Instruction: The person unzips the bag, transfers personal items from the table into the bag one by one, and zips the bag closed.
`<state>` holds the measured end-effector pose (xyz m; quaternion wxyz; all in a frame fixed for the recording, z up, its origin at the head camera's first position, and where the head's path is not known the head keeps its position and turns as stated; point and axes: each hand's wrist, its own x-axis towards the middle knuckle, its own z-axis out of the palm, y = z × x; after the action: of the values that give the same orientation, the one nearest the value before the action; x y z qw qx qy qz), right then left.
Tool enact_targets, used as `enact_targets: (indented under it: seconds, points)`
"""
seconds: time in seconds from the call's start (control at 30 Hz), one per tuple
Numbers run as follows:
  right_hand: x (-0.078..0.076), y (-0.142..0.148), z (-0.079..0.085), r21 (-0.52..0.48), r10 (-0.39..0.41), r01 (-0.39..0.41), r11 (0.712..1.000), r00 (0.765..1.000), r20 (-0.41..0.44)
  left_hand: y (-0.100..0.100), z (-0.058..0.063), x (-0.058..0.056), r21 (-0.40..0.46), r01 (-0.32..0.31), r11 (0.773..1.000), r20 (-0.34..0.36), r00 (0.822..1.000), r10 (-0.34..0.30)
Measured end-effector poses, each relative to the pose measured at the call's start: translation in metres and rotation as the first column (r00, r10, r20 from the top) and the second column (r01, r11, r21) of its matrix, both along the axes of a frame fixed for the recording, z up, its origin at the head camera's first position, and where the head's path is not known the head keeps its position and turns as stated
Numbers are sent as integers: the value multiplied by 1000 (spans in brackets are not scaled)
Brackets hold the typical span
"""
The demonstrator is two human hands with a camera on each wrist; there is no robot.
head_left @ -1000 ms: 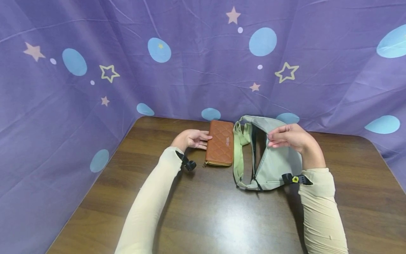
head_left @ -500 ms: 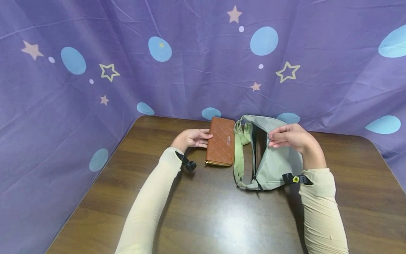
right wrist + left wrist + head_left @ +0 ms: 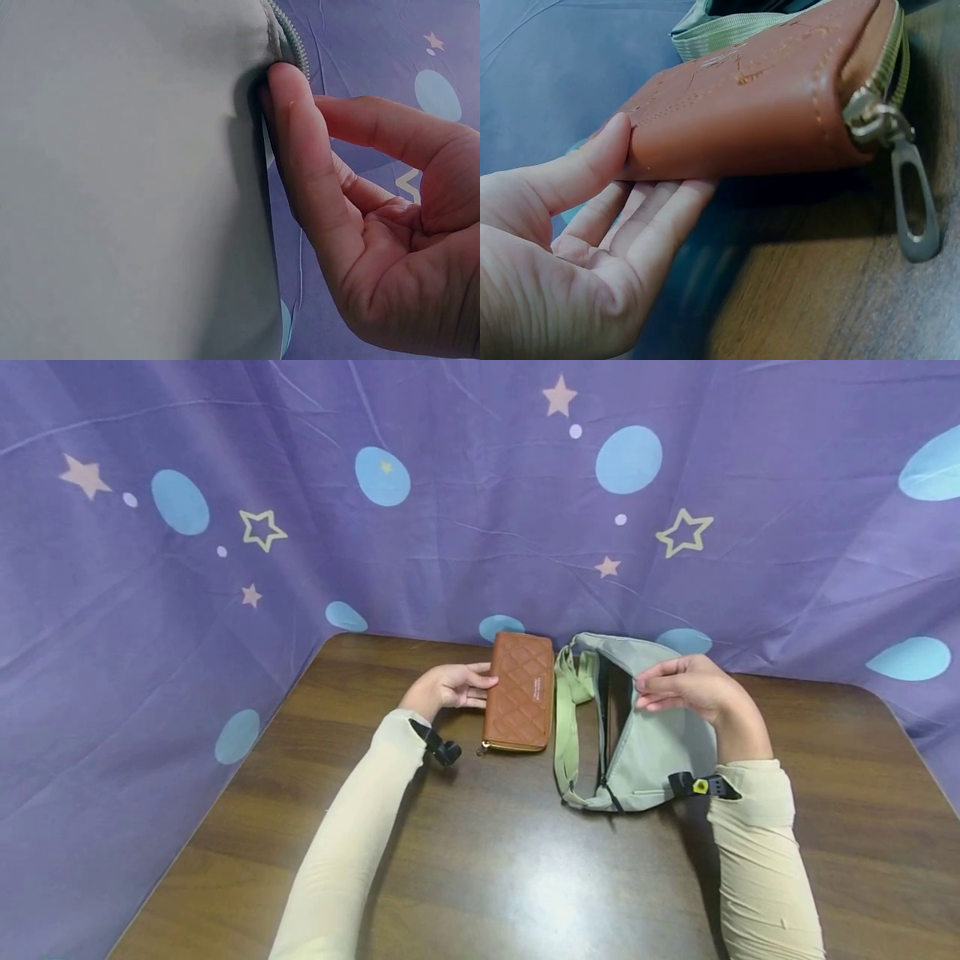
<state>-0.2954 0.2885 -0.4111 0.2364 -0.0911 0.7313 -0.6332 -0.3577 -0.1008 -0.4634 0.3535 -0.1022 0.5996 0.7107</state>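
A brown quilted zip wallet (image 3: 519,693) is in my left hand (image 3: 453,687), just left of the bag. The left wrist view shows the thumb on top of the wallet's (image 3: 742,127) edge and the fingers beneath it, with the zipper pull dangling at the near corner. My right hand (image 3: 686,687) pinches the zippered edge of a pale green bag (image 3: 663,752), holding its mouth apart over a dark interior. In the right wrist view, thumb and finger meet at the zipper teeth (image 3: 294,37).
A light green strap (image 3: 567,727) lies along the bag's left side, between bag and wallet. Everything is on a brown wooden table (image 3: 465,860). Behind it hangs a purple curtain (image 3: 450,543) with stars and blue ovals.
My left hand has brought the wallet slightly up and away, toward the far side of the table. The right hand keeps its pinch on the bag's edge, nearly still.
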Motion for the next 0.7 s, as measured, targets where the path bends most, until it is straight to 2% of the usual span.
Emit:
enact_targets:
  seconds: [0.43, 0.7]
  points:
    - [0, 0, -1, 15, -3, 3, 1000, 1000, 0, 2, 2, 1, -4, 19, 1000, -24, 1000, -19]
    - [0, -1, 1, 23, -5, 5, 1000, 1000, -1, 1, 4, 1, -5, 7, 1000, -31, 1000, -7]
